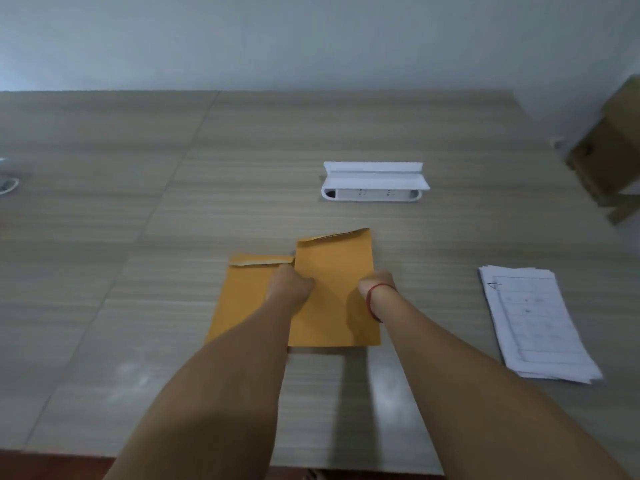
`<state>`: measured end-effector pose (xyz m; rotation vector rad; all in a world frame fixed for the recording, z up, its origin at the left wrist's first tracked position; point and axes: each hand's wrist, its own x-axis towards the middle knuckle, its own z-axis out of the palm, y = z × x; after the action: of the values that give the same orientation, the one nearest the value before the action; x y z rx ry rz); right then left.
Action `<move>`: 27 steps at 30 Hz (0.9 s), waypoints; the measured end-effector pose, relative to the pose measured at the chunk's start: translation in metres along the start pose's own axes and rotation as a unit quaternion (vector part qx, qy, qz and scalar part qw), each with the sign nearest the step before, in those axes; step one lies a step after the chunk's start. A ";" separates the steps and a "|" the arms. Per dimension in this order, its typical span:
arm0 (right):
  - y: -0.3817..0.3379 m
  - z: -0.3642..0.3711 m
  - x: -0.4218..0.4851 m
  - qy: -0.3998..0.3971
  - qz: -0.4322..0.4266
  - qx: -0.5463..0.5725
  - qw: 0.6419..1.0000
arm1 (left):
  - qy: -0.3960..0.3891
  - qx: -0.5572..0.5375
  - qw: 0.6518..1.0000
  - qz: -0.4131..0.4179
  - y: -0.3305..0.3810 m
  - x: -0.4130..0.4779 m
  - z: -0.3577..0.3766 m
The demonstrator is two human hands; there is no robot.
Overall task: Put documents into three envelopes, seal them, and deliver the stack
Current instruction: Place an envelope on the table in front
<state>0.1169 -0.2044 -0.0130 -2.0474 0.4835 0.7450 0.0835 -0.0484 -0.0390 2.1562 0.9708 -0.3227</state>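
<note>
Two orange-brown envelopes are in front of me on the wooden table (138, 237). One envelope (242, 303) lies flat on the left with its flap folded. The other envelope (334, 299) is raised a little above the table and overlaps the first one's right side; it casts a shadow below. My left hand (291, 284) grips its left edge with curled fingers. My right hand (375, 280), with a red string at the wrist, holds its right edge, its fingers mostly hidden. A folded white document (372, 181) lies farther back.
A stack of white printed sheets (533, 323) lies on the right of the table. A cardboard box (613, 150) stands beyond the table's right edge. A small pale object (7, 185) shows at the left border. A wall runs behind the table.
</note>
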 end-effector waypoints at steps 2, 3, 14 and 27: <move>0.010 -0.017 0.005 0.063 0.005 -0.010 0.998 | -0.016 -0.002 1.000 0.024 0.019 -0.007 0.020; 0.017 -0.027 0.009 0.082 0.009 -0.020 0.996 | -0.021 0.001 0.999 0.029 0.029 -0.014 0.030; 0.102 -0.096 0.044 0.127 0.034 -0.114 0.985 | -0.028 0.053 0.998 -0.020 0.069 -0.063 0.144; 0.139 -0.105 0.056 0.121 -0.048 -0.217 0.968 | 0.031 0.073 0.996 -0.036 0.063 -0.074 0.167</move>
<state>0.1110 -0.3708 -0.0894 -2.5707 0.3752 0.5805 0.0895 -0.2355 -0.0857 2.2794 1.0915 -0.3728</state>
